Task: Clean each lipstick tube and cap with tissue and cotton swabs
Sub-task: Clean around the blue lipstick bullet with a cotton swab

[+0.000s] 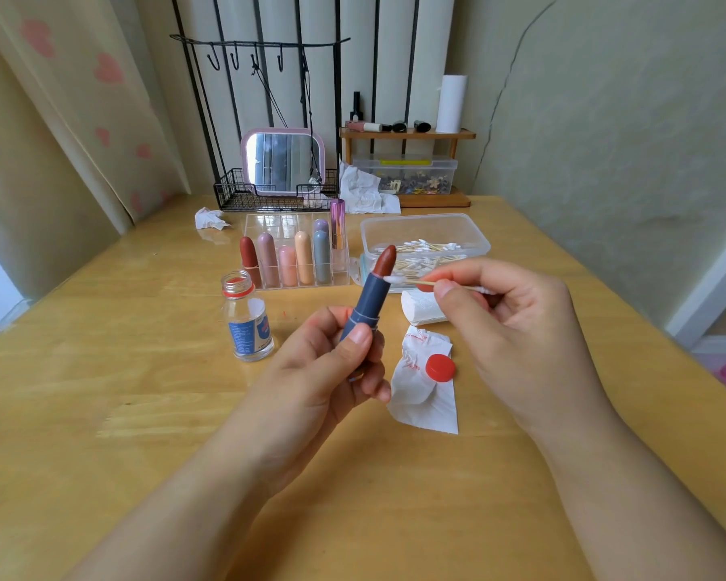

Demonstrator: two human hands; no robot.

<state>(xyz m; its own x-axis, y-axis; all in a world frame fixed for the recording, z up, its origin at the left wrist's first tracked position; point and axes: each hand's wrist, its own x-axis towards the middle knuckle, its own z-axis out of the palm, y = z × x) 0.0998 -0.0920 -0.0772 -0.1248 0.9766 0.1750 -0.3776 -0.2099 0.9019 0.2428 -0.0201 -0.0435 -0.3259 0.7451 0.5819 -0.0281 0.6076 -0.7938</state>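
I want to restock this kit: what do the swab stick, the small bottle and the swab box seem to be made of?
Cotton swab: the stick looks like wood or bamboo, tan and matte, with white fluffy tips. Small bottle: probably glass, clear with bright glints, though clear plastic is possible. Swab box: thin, slightly cloudy see-through plastic with a soft rolled rim.

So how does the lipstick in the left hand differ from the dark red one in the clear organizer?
The held lipstick is uncapped, its brown-red bullet exposed above a blue tube; the organizer lipstick is capped. The held one tilts in the left hand; the other stands upright in the organizer. Both show reddish tones.
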